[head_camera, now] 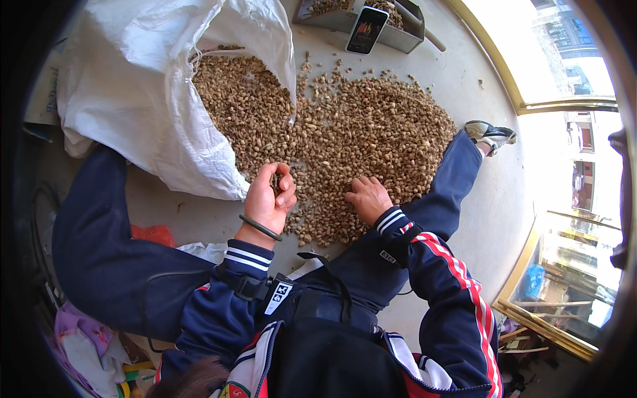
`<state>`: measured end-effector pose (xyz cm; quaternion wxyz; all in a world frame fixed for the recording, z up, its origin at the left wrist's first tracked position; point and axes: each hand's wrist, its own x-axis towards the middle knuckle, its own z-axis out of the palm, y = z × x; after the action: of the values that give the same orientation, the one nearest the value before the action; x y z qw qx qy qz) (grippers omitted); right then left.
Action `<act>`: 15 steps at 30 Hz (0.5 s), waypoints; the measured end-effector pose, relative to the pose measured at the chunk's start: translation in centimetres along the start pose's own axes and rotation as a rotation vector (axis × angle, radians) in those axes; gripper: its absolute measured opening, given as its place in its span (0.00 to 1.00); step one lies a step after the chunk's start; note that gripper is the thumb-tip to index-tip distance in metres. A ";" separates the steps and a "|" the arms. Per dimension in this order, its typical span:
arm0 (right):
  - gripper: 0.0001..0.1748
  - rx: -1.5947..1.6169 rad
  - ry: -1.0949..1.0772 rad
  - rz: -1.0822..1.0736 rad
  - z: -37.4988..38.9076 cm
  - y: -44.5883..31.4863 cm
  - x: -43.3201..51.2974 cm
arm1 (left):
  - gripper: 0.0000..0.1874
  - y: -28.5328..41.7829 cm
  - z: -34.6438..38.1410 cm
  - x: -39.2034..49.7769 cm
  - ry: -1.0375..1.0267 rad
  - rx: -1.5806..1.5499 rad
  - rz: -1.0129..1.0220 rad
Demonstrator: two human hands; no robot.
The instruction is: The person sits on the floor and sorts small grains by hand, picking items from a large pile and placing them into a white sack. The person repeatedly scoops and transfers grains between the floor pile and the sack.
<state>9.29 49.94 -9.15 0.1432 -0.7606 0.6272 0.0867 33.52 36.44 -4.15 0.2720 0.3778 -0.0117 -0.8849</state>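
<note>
A wide heap of unshelled peanuts (378, 129) covers the floor between my legs and runs into the mouth of a white woven sack (149, 99) at the left. Beside the sack's lower edge, my left hand (271, 191) is raised with the palm up and the fingers curled; something small and dark shows inside the curl, too hidden to name. A dark bangle (260, 228) circles that wrist. My right hand (368, 199) rests palm down on the near part of the heap, its fingertips bent into the peanuts. Whether it grips any is hidden.
Behind the heap stands a metal dustpan-like container (409, 42) holding debris, with a smartphone (367, 30) leaning on it. A red plastic bag (153, 235) lies by my left leg. At the right is a glass door with a yellowish frame (515, 278).
</note>
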 end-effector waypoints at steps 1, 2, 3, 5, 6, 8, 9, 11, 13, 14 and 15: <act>0.08 0.002 -0.008 -0.002 0.1 0.1 0.0 | 0.10 -0.1 -0.1 0.2 0.013 -0.007 -0.016; 0.08 0.008 -0.007 -0.006 0.2 0.1 0.1 | 0.11 -0.1 -0.2 0.3 0.006 -0.002 -0.021; 0.08 0.002 -0.004 -0.007 0.2 0.2 0.1 | 0.11 -0.2 -0.2 0.4 -0.003 0.004 -0.020; 0.06 0.009 0.004 -0.011 0.1 0.5 0.0 | 0.11 -0.5 -0.4 0.7 0.000 0.011 -0.018; 0.05 0.041 0.037 0.008 0.0 0.7 -0.1 | 0.12 -0.7 -0.4 0.9 0.016 0.029 -0.020; 0.03 0.112 0.086 0.059 -0.2 1.2 -0.5 | 0.12 -1.4 -0.5 1.2 0.028 0.073 -0.033; 0.03 0.174 0.142 0.072 -0.4 1.4 -0.9 | 0.12 -1.7 -0.6 1.4 0.028 0.093 -0.036; 0.03 0.027 0.062 0.104 -0.5 1.8 -1.5 | 0.12 -2.4 -0.7 1.7 0.038 0.110 -0.050; 0.02 0.062 0.121 0.055 -0.1 1.5 -1.6 | 0.12 -2.8 -0.9 1.9 0.055 0.122 -0.084; 0.02 0.098 0.148 0.032 0.2 1.2 -1.5 | 0.12 -2.9 -1.0 2.0 0.048 0.132 -0.087; 0.02 0.066 0.129 0.015 0.5 0.8 -1.2 | 0.12 -3.0 -1.1 2.0 0.031 0.136 -0.078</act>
<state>8.35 51.05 -9.35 0.1267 -0.7547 0.6435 0.0179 31.77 38.19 -6.93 0.2111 0.4094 -0.0526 -0.8860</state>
